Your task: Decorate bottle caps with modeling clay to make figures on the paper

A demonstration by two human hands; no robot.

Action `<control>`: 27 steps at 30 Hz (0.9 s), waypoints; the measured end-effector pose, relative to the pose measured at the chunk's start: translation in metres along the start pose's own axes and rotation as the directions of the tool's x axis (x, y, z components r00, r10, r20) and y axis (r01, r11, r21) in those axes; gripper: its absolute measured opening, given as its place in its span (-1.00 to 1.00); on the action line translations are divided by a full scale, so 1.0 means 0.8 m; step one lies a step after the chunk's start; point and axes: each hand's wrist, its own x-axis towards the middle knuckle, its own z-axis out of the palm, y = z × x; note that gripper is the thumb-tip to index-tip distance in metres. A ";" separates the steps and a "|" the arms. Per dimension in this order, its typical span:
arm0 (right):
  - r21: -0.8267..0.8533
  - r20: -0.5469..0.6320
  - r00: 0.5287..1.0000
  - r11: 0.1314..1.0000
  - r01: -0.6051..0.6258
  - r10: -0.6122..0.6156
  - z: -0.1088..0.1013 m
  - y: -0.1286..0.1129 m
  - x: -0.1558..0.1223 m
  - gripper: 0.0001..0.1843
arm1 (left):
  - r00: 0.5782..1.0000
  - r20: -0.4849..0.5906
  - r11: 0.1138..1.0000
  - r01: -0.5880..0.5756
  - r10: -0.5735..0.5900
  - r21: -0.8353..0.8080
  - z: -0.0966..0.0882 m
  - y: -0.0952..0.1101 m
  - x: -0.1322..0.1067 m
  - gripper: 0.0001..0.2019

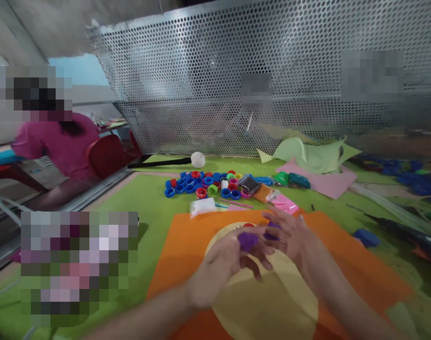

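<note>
My left hand (220, 264) and my right hand (289, 236) meet over a pale yellow round sheet (265, 302) that lies on an orange sheet (176, 255). The left fingers pinch a lump of purple clay (248, 241). A second bit of purple clay (272, 232) sits at the right fingertips, which curl around it. Just behind the hands a small red piece (248, 225) shows on the yellow sheet.
Several blue, red and green rings (201, 184) and clay packets in white (203, 206), pink (284, 203) and orange lie on the green table beyond. Green and pink paper (314, 160) sits at the back right before a perforated metal screen (237, 75). A person in pink (63, 146) sits at left.
</note>
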 end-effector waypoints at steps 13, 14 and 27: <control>-0.875 0.185 0.980 0.467 0.127 0.080 -0.026 0.010 0.016 -0.38 | 0.921 -0.377 0.992 0.056 -0.094 -0.111 -0.025 0.017 0.022 -0.89; -0.881 0.183 0.979 0.457 0.125 0.087 -0.027 0.007 0.016 -0.37 | 0.919 -0.380 0.992 0.067 -0.103 -0.107 -0.027 0.016 0.022 -0.92; -0.934 -0.281 0.959 0.218 -0.284 0.048 -0.082 0.008 0.044 -0.57 | 0.946 -0.282 0.973 0.099 -0.157 -0.210 -0.016 0.021 0.015 -0.72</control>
